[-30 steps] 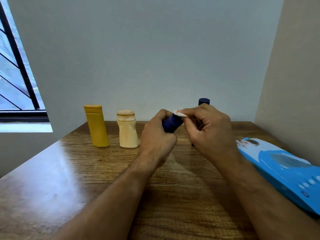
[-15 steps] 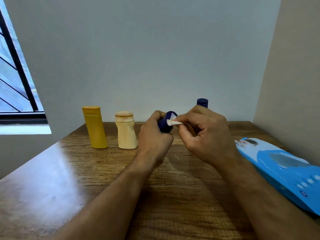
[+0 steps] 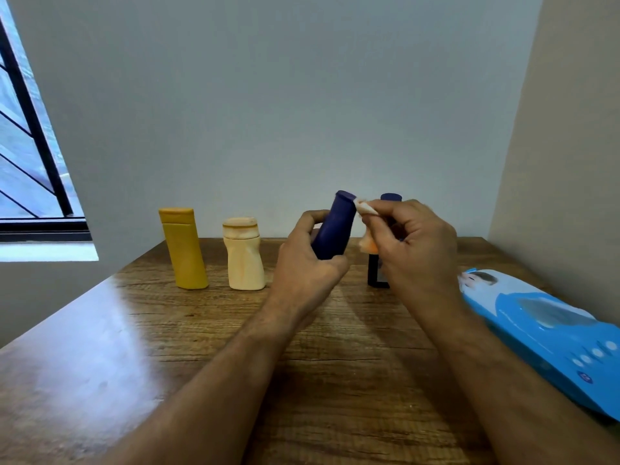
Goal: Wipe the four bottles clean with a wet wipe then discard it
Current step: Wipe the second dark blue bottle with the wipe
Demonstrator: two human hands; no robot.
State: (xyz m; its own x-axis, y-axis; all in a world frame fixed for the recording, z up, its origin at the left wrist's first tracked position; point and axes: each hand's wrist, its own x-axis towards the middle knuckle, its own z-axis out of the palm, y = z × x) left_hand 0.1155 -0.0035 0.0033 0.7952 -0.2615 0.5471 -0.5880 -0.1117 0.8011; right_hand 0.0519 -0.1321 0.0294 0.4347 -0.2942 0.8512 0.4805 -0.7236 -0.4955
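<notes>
Four bottles in view; my left hand [image 3: 307, 263] grips the blue bottle [image 3: 335, 226] above the table [image 3: 134, 347], tilted; my right hand [image 3: 416, 250] pinches the wipe [image 3: 365, 209] against its top; yellow bottle [image 3: 184, 250], cream bottle [image 3: 243, 255] and dark bottle [image 3: 391, 197] stand behind

A wooden tabletop [image 3: 141, 357] with a dark grain fills the lower part of the view and meets a plain pale wall [image 3: 302, 95] at its far edge. At the left there is a window [image 3: 23, 162] with black bars, and daylight reflects on the wood near it.
</notes>
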